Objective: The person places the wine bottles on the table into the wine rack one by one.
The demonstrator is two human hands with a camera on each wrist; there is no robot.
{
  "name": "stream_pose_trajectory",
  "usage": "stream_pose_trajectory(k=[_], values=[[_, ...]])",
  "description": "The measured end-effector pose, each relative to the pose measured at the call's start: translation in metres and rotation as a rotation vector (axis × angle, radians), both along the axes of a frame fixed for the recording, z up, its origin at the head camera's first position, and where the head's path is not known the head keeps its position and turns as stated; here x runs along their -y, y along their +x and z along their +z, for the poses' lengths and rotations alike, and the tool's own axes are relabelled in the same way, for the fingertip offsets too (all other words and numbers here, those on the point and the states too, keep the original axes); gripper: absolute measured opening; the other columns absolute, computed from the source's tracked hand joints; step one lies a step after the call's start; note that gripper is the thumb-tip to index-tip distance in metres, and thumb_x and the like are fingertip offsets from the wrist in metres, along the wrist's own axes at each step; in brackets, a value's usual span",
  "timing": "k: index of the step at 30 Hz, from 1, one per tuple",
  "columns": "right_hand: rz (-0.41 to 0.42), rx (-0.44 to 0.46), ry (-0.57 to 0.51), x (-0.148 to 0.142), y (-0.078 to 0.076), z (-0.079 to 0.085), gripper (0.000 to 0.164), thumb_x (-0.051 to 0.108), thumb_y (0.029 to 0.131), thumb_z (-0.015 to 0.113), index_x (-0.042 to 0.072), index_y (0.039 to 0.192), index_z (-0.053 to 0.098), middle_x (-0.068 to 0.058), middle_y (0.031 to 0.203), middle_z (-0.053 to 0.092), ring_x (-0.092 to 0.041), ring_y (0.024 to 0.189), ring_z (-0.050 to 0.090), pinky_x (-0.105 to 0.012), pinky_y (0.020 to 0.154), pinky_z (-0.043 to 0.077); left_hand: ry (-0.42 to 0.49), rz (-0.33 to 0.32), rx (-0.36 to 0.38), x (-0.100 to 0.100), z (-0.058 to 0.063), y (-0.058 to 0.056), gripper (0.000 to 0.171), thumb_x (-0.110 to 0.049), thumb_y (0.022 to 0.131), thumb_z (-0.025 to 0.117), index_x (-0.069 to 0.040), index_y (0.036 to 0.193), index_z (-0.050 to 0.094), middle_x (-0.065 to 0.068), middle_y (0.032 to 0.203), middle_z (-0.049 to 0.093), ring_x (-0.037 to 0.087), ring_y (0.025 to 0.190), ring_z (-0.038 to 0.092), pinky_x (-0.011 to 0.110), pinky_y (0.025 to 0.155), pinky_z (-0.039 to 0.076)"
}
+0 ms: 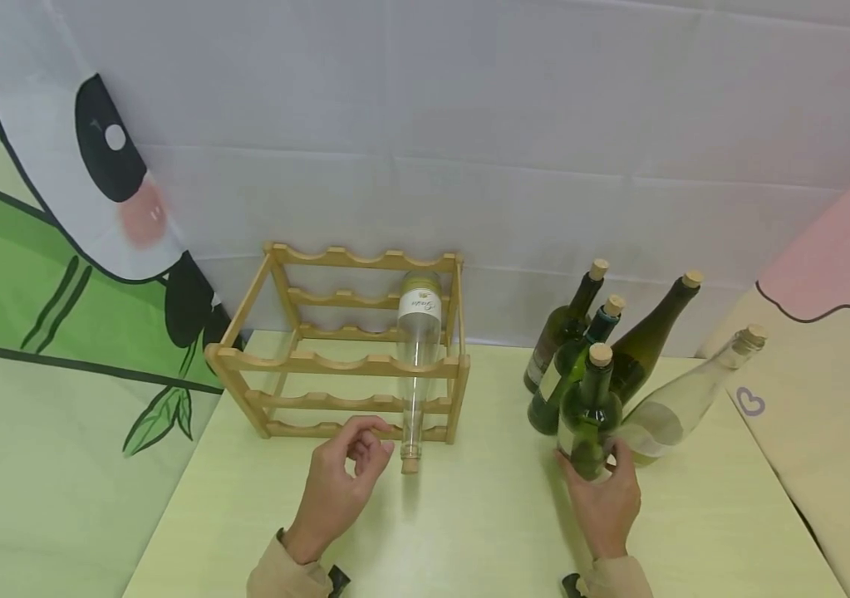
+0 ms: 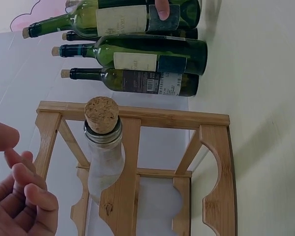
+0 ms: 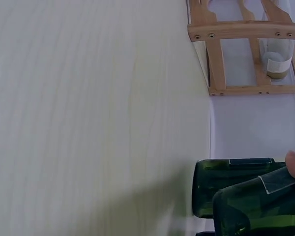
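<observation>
My right hand (image 1: 606,502) grips the lower body of a corked green wine bottle (image 1: 591,419), thumb and fingers on opposite sides. In the right wrist view this wine bottle (image 3: 258,204) leans slightly and overlaps another green one behind it. My left hand (image 1: 338,477) holds nothing; its fingers are loosely bent, close to the neck of a clear bottle (image 1: 419,336). That clear bottle lies in the top right slot of a wooden wine rack (image 1: 335,364), its cork (image 2: 102,114) pointing toward me and its white-labelled base at the back.
Behind the gripped bottle stand several corked bottles: a dark one (image 1: 555,336), a green one (image 1: 550,399) and a taller green one (image 1: 645,340). A clear bottle (image 1: 682,407) is at their right. A printed cloth (image 1: 514,166) hangs behind the pale table (image 1: 484,515).
</observation>
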State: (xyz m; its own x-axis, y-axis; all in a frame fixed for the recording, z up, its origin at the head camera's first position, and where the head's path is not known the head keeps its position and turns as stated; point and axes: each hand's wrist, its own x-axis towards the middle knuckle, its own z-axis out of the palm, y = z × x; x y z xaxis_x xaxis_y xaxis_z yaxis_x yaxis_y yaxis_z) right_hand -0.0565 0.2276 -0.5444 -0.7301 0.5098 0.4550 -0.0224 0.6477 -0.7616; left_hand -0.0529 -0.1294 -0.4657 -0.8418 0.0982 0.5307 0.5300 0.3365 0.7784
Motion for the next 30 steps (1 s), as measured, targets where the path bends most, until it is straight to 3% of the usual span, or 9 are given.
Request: stream_pose_trajectory(k=[3,7,14,20,25,27,30], values=[[0.013,0.002,0.02,0.001,0.001,0.0,0.076,0.013,0.068,0.103,-0.002,0.13,0.063,-0.02,0.119,0.07,-0.035,0.102,0.067,-0.04,0.081,0.047,-0.008,0.008,-0.002,0.0,0.003,0.0,0.018,-0.001,0.101,0.073,-0.011,0.115,0.069,-0.012,0.079,0.059,0.005,0.062,0.053,0.024,0.056,0.048],[0.025,-0.026,0.07,0.0,0.003,0.0,0.083,0.012,0.065,0.104,-0.002,0.135,0.063,-0.023,0.124,0.071,-0.041,0.103,0.067,-0.047,0.083,0.049,-0.026,-0.002,-0.016,-0.001,0.012,-0.004,0.017,-0.003,0.102,0.072,-0.012,0.116,0.069,-0.013,0.081,0.06,0.004,0.064,0.053,0.023,0.057,0.048],[0.077,-0.118,0.144,-0.003,0.003,0.003,0.086,0.008,0.06,0.105,-0.002,0.135,0.065,-0.025,0.126,0.071,-0.046,0.111,0.067,-0.056,0.093,0.049,-0.061,-0.08,-0.124,-0.005,0.033,-0.015,0.024,0.002,0.1,0.071,-0.01,0.12,0.068,-0.009,0.081,0.059,0.005,0.065,0.05,0.024,0.057,0.047],[0.125,-0.19,0.209,-0.006,0.004,0.008,0.085,0.006,0.059,0.104,-0.003,0.134,0.066,-0.023,0.125,0.071,-0.046,0.111,0.066,-0.057,0.094,0.048,-0.176,-0.095,-0.151,-0.005,0.061,-0.025,0.024,-0.004,0.1,0.074,-0.01,0.122,0.067,-0.011,0.085,0.056,0.006,0.071,0.05,0.026,0.063,0.047],[0.158,-0.226,0.282,-0.01,0.0,0.009,0.08,0.011,0.063,0.1,-0.003,0.134,0.066,-0.024,0.125,0.071,-0.047,0.11,0.066,-0.059,0.092,0.049,-0.223,-0.195,-0.112,-0.017,0.089,-0.029,0.028,-0.015,0.104,0.072,-0.012,0.131,0.065,-0.005,0.113,0.066,0.014,0.1,0.064,0.033,0.085,0.058],[0.176,-0.207,0.314,-0.012,-0.002,0.01,0.08,0.014,0.066,0.098,-0.003,0.136,0.065,-0.025,0.128,0.07,-0.047,0.113,0.066,-0.061,0.093,0.049,-0.264,-0.229,-0.108,-0.024,0.099,-0.03,0.032,-0.02,0.107,0.07,-0.01,0.136,0.064,-0.001,0.129,0.066,0.018,0.118,0.064,0.039,0.1,0.057],[0.198,-0.227,0.35,-0.013,-0.005,0.01,0.079,0.017,0.067,0.095,-0.001,0.137,0.065,-0.024,0.129,0.07,-0.046,0.114,0.065,-0.061,0.094,0.048,-0.387,-0.247,-0.156,-0.033,0.112,-0.034,0.04,-0.027,0.107,0.07,-0.009,0.142,0.062,0.003,0.142,0.062,0.019,0.131,0.06,0.04,0.109,0.052]])
